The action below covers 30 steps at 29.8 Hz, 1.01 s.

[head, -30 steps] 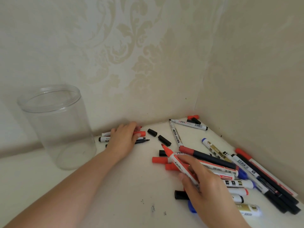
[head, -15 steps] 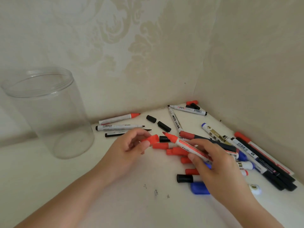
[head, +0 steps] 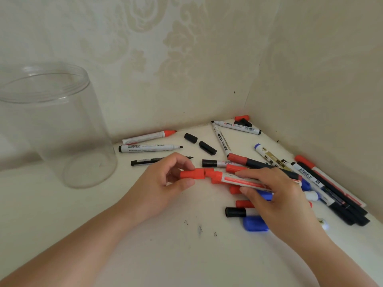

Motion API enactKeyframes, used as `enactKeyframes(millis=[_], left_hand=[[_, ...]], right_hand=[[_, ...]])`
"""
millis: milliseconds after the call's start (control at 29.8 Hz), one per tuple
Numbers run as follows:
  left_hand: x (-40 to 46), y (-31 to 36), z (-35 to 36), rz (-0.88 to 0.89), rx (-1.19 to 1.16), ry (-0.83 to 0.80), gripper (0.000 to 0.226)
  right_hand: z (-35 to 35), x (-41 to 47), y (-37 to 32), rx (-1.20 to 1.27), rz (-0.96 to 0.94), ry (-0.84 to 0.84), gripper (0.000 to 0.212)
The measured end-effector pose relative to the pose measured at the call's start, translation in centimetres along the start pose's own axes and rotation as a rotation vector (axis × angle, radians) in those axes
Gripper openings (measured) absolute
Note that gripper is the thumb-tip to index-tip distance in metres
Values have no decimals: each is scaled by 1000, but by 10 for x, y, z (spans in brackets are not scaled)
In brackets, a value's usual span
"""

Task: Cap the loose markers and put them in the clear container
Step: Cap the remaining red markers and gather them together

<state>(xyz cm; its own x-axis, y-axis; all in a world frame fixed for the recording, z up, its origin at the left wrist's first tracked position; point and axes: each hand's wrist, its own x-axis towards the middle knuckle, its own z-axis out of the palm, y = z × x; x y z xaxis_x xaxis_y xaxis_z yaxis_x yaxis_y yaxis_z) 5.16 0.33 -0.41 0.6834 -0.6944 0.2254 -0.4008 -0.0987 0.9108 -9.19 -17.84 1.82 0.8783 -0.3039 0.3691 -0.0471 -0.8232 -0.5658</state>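
Left hand [head: 165,181] pinching red cap [head: 191,174], mouth facing marker. Right hand [head: 275,195] gripping red marker [head: 242,179], tip meeting cap — lined up for push. Container [head: 51,121] stands empty, beyond left fingers.

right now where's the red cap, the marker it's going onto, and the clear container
red cap [head: 191,174], head view, on its side between the left-hand fingers
red marker [head: 240,180], head view, on the white barrel by the right-hand fingers
clear container [head: 62,129], head view, on its see-through wall
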Motion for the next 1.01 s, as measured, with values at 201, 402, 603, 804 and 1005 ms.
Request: enactKeyframes(millis=[201,402,603,804,1005], left_hand=[[-3,6,-3,97,203,-14,18],[-11,7,4,158,518,-249,36],[-13,7,4,125,525,-252,41],[-14,3,1,121,478,-236,47],[-7,10,1,205,475,-106,38]], right_hand=[[-1,0,7,-85,-162,49,40],[2,-2,1,-39,-215,-44,28],[9,-4,-4,73,-122,-53,24],[17,-6,-6,73,-86,-23,21],[19,-3,-6,30,-136,28,23]])
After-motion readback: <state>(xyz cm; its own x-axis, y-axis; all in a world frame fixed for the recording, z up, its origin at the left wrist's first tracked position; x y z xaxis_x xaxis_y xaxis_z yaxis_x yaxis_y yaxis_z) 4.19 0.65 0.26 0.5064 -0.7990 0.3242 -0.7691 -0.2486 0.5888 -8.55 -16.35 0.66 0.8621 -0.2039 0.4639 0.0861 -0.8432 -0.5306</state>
